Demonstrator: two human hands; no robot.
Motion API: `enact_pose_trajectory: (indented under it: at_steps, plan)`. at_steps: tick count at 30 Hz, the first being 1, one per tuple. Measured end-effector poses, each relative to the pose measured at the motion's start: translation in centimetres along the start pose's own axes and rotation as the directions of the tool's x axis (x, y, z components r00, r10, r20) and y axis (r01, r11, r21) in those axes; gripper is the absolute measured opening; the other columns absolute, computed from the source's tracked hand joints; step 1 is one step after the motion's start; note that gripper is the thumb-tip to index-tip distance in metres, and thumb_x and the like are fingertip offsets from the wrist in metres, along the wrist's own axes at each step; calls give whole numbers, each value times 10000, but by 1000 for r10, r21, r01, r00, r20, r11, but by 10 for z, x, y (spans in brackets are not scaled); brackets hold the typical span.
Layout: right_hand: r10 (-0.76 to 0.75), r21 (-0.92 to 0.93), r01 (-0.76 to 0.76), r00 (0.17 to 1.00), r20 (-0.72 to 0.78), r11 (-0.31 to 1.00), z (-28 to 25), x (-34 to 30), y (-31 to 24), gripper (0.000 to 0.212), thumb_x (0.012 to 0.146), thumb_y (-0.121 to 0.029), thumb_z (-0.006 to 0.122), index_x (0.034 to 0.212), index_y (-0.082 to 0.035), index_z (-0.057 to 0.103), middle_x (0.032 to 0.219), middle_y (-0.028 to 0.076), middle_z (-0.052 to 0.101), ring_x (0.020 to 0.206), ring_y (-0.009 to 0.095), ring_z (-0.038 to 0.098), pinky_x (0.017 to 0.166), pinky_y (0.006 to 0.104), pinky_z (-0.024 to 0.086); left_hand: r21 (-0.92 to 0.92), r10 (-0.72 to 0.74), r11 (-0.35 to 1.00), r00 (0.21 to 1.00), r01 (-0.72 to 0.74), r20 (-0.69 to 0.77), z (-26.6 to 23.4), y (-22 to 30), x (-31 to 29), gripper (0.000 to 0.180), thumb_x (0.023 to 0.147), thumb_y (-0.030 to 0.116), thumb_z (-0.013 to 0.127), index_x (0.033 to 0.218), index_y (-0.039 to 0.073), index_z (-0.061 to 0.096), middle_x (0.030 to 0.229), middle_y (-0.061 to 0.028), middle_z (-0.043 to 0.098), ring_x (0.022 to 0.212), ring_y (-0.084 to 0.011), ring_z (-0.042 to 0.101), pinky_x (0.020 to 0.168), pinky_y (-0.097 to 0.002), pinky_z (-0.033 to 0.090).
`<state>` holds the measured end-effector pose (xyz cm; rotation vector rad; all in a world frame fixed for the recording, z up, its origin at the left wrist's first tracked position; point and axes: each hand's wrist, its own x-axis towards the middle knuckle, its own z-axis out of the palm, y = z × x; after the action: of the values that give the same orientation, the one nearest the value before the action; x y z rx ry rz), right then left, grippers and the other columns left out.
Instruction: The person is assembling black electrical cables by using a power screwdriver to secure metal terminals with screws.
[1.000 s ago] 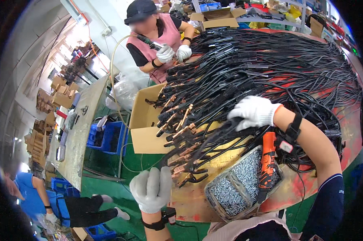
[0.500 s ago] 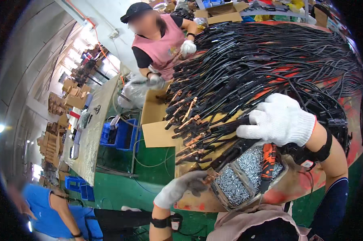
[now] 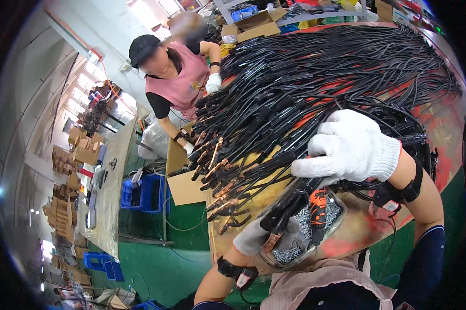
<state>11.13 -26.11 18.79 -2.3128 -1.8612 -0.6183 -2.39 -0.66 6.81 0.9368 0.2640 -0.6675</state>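
Observation:
My right hand (image 3: 349, 147), in a white knit glove, is closed round a black-handled electrode holder (image 3: 287, 204) with a copper jaw. The holder slants down to the left over a clear tray (image 3: 342, 217) of small silver screws (image 3: 284, 257). My left hand (image 3: 254, 238), gloved too, is at the tray's left side, behind the holder's lower end. Its fingers are mostly hidden there, so I cannot see what they grip. An orange and black power screwdriver (image 3: 318, 212) lies on the screws.
Many black cables (image 3: 377, 57) with copper-jawed ends cover the table (image 3: 367, 240). Across from me, a co-worker in a pink apron (image 3: 178, 77) reaches beside an open cardboard box (image 3: 187, 190). Blue crates (image 3: 153, 194) stand to the left.
My left hand has moved right, from the tray's edge to over the screws. The electrode holder now lies across the tray in my right hand. The view has shifted; the co-worker's arm reaches lower.

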Motion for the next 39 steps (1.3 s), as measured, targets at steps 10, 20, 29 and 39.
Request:
enact_pose_trajectory:
  at_steps: [10,20,29,39]
  plan:
    - [29,174,-97,934,356,980,1,16,-8,364,771,-403,699,1081,-225,629,771,53,616,704,284,659,567,415,501,461,483,820,843,-339,-239,-27,4,-61,343,877,139,602,1180,-22,578,995,-46,616,813,-129,582,732,-257,481]
    - [-98,176,16,877,470,984,14,57,-50,369,785,-504,660,934,-170,612,721,22,632,687,243,679,564,357,521,975,750,-9,643,-221,153,19,17,-79,246,757,88,754,975,0,681,805,-118,652,708,-270,590,653,-360,477]
    - [-79,108,79,997,-5,991,19,59,-48,214,719,-352,690,731,-143,646,657,-2,587,655,208,601,719,389,536,262,479,876,796,-405,-371,13,-1,-17,443,947,167,439,1349,-18,429,1132,-163,614,942,-198,612,830,-309,500]
    - [842,798,328,388,374,-505,79,18,-80,637,881,-142,690,1415,-26,363,1199,114,581,1000,240,643,873,393,550,651,356,704,934,-286,25,31,-12,3,548,1031,417,364,1363,-11,439,998,-106,670,838,-156,638,733,-290,506]
